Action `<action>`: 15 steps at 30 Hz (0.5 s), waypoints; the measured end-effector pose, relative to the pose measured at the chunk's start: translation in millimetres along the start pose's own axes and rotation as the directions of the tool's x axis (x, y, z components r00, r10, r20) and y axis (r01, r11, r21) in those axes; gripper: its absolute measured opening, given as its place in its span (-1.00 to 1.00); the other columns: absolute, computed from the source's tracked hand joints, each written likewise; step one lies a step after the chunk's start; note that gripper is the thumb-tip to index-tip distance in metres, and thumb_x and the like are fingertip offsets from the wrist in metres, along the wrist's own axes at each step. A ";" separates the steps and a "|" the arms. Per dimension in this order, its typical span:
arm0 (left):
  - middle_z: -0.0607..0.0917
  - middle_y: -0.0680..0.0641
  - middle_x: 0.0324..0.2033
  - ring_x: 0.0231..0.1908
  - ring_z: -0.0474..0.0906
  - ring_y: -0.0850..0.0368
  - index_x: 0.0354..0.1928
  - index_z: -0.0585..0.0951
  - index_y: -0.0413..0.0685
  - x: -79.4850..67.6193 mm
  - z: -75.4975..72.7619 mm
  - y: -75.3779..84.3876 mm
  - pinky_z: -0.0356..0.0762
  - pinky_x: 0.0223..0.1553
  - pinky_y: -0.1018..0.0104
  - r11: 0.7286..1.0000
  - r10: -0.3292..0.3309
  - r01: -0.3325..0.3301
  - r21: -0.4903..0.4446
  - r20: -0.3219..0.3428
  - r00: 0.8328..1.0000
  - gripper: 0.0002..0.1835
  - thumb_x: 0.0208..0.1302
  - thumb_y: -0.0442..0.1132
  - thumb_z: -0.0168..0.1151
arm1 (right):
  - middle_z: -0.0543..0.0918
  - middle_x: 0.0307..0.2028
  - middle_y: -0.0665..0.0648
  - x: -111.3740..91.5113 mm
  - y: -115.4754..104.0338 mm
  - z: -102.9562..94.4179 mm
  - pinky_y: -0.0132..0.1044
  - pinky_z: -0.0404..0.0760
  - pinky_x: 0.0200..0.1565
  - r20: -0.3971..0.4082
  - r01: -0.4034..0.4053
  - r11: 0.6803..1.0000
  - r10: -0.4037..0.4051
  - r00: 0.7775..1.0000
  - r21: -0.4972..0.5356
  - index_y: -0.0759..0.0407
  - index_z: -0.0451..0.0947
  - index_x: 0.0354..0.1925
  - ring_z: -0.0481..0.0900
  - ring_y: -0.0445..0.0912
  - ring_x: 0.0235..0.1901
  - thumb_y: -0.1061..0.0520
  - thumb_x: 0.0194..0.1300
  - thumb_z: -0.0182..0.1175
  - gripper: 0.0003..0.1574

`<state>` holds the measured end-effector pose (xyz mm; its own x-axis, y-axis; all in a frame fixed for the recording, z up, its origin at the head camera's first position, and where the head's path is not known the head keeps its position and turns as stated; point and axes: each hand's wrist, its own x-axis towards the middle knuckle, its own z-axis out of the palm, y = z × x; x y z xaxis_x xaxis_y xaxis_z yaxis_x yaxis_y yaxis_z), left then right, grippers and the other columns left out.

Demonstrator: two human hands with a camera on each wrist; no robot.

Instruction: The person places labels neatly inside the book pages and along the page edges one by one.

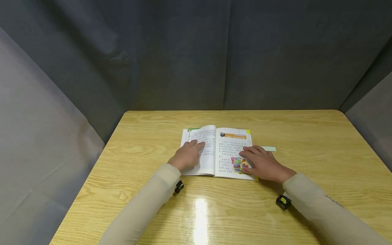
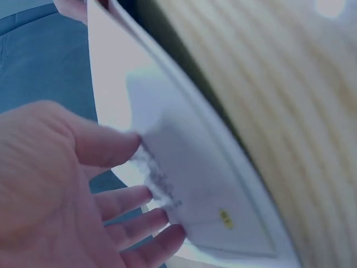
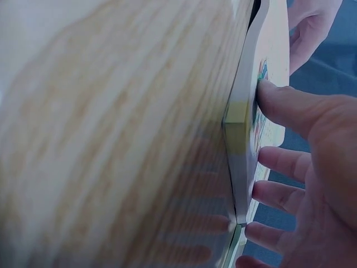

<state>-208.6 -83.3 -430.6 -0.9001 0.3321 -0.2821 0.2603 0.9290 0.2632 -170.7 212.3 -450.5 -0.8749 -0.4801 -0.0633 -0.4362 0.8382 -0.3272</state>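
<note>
An open book [image 1: 225, 160] with printed pages lies on the wooden table. Its right page carries an orange heading and a colourful picture [image 1: 238, 165] near the bottom. My left hand [image 1: 188, 154] rests on the left page, fingers extended; in the left wrist view the thumb and fingertips [image 2: 170, 234] touch the paper. Spread over the outer edge of the right page is my right hand [image 1: 263, 163], its thumb by the picture. In the right wrist view that thumb [image 3: 273, 100] presses on the page, above a yellow corner [image 3: 236, 125], and the other fingers lie along the book's edge.
A pale green strip [image 1: 269, 148] sticks out past the book's right side, beyond my right hand. The wooden table [image 1: 153, 136] stretches round the book on every side. Dark grey curtains [image 1: 183, 61] hang behind the table, and paler cloth [image 1: 36, 153] hangs at the left.
</note>
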 end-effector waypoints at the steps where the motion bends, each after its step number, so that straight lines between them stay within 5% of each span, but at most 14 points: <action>1: 0.17 -0.13 0.54 0.50 0.15 -0.19 0.54 0.18 0.22 0.3 -1.2 0.0 0.26 0.46 -0.14 1.000 -0.002 0.002 0.002 0.017 1.000 -0.40 0.50 -0.23 -0.11 | 0.30 0.45 0.27 0.1 0.2 0.2 0.42 0.31 0.12 0.000 -0.001 1.000 0.001 1.000 -0.003 0.07 0.39 0.37 0.19 0.29 0.41 -0.16 0.33 0.26 -0.26; 6: 0.16 -0.09 0.55 0.51 0.14 -0.14 0.54 0.17 0.26 2.9 -3.6 0.1 0.28 0.45 -0.13 1.000 -0.021 0.020 0.016 0.050 0.999 -0.32 0.41 -0.23 0.03 | 0.30 0.44 0.27 0.3 0.7 -0.4 0.41 0.32 0.12 -0.004 0.005 1.000 -0.005 1.000 0.004 0.08 0.40 0.36 0.20 0.29 0.41 -0.16 0.33 0.26 -0.26; 15: 0.09 -0.08 0.57 0.55 0.04 -0.11 0.55 0.15 0.15 0.7 -2.5 -5.8 0.17 0.51 -0.08 0.999 0.020 -0.020 -0.039 0.004 1.000 -0.33 0.44 -0.18 0.03 | 0.36 0.39 0.31 1.4 4.3 -3.7 0.49 0.25 0.20 -0.036 0.024 1.000 -0.023 0.999 0.019 0.12 0.47 0.30 0.12 0.37 0.43 -0.10 0.31 0.29 -0.33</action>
<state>-211.6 -88.9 -430.1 -0.8935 0.3509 -0.2802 0.2640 0.9153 0.3043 -174.6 216.2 -448.5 -0.8716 -0.4897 -0.0215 -0.4530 0.8216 -0.3460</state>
